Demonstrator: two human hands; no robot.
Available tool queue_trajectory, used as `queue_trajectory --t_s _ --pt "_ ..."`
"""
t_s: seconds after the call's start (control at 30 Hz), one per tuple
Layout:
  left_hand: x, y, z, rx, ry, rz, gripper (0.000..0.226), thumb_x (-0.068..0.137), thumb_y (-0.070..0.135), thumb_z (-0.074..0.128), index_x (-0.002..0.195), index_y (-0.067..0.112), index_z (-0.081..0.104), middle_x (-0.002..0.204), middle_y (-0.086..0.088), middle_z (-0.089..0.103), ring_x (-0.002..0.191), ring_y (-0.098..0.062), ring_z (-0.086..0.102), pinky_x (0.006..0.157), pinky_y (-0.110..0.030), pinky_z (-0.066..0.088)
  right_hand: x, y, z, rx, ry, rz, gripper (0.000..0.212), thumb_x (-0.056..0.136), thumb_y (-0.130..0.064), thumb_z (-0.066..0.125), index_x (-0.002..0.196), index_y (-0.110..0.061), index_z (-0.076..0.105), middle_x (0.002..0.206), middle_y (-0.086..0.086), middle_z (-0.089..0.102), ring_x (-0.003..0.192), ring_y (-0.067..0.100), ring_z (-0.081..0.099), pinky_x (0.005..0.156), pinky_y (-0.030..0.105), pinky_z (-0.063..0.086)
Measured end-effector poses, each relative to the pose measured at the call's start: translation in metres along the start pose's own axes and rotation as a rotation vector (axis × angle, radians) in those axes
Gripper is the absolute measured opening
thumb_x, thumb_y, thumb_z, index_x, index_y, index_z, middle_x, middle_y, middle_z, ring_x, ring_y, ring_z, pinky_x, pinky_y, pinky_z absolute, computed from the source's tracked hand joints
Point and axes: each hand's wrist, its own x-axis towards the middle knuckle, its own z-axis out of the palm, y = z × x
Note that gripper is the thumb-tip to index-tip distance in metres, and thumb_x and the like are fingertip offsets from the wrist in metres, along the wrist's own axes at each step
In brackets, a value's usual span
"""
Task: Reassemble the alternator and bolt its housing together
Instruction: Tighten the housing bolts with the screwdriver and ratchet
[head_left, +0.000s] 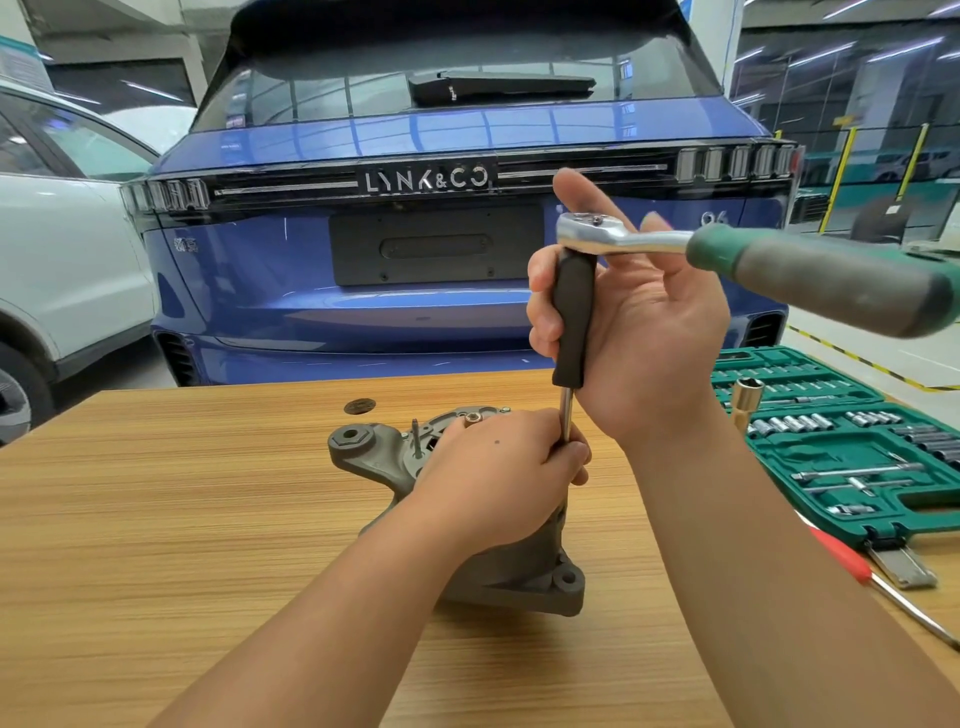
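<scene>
The grey alternator stands on the wooden table, its mounting lug at the left. My left hand lies over its top and grips the steel shaft of a driver extension with a black handle. A ratchet wrench sits on top of that handle: chrome head, green and grey grip pointing right toward me. My right hand holds the black handle just under the ratchet head, the fingers partly spread. The bolt under the tool is hidden by my left hand.
An open green socket set case lies at the table's right. A brass-coloured socket stands by it. A red-handled screwdriver lies at the right edge. A dark round part lies behind the alternator. A blue car is parked beyond the table.
</scene>
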Motion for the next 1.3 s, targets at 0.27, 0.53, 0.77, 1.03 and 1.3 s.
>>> queue_trajectory --t_s 0.27,0.53,0.77,1.03,1.3 --pt "0.000 0.001 0.002 0.022 -0.009 0.019 0.021 0.109 0.047 0.038 0.097 0.044 0.055 0.086 0.026 0.065 0.098 -0.003 0.063 0.106 -0.051 0.046 0.005 -0.004 0.003 -0.353 0.352 -0.018 0.016 0.088 -0.033 0.071 0.074 -0.026 0.071 0.060 -0.005 0.050 0.047 0.011 0.041 0.047 0.024 0.035" --pt "0.001 -0.001 0.001 0.020 -0.003 0.016 0.022 0.109 0.046 0.038 0.095 0.043 0.055 0.087 0.028 0.066 0.102 -0.004 0.063 0.105 -0.050 0.045 0.001 0.000 0.003 -0.208 0.184 -0.024 0.017 0.093 -0.019 0.063 0.108 -0.021 0.057 0.076 -0.004 0.061 0.058 0.011 0.054 0.054 0.022 0.045" --pt "-0.001 0.001 -0.001 0.030 -0.015 0.034 0.021 0.110 0.044 0.037 0.100 0.040 0.056 0.099 0.023 0.071 0.103 -0.007 0.063 0.105 -0.052 0.044 0.000 0.010 0.018 -0.417 0.238 -0.262 0.015 0.105 -0.009 0.050 0.118 -0.017 0.050 0.070 0.001 0.045 0.051 0.009 0.037 0.042 0.025 0.030" --pt "-0.001 -0.005 -0.006 -0.228 -0.030 0.031 0.035 0.107 0.058 0.033 0.114 0.042 0.063 0.100 0.028 0.070 0.104 0.007 0.059 0.104 -0.045 0.048 0.000 0.007 0.023 -0.476 0.241 -0.241 0.008 0.105 -0.012 0.050 0.113 -0.015 0.052 0.064 -0.001 0.044 0.047 0.009 0.038 0.040 0.023 0.035" --pt "-0.005 -0.005 -0.007 -0.262 -0.016 0.062 0.026 0.106 0.059 0.035 0.103 0.048 0.059 0.099 0.029 0.069 0.102 0.008 0.060 0.101 -0.044 0.052 0.006 -0.012 0.034 -0.474 0.263 -0.274 0.004 0.106 -0.012 0.050 0.110 -0.013 0.051 0.066 0.004 0.043 0.046 0.010 0.040 0.040 0.023 0.035"
